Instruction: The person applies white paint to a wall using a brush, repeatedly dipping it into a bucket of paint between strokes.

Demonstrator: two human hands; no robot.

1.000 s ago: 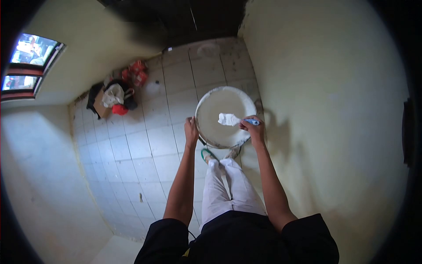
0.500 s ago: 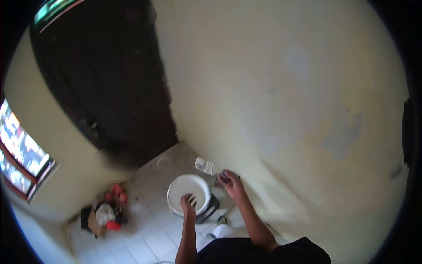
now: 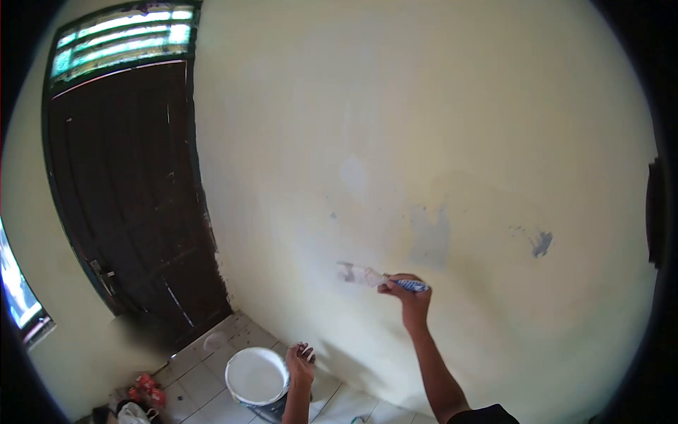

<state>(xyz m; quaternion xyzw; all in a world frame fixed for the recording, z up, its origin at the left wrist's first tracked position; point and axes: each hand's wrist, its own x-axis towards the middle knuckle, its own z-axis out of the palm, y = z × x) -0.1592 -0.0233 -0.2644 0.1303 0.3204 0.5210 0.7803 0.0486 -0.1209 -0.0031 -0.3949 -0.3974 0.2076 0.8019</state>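
Head view: the wall [image 3: 296, 155] fills the centre, the bucket [image 3: 244, 399] stands at seven o'clock nearer the left hand [image 3: 301, 362], fingers loosely spread and empty, and the right hand [image 3: 415, 302] grips the brush [image 3: 364, 274], bristles toward nine o'clock, wall contact unclear.

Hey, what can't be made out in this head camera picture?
All in the head view:
Window: cut off by the left edge.
Bucket: lower right side hidden behind the left forearm.
Brush: bristles blurred, so contact with the wall is uncertain.
White bundle: cut off by the bottom edge.
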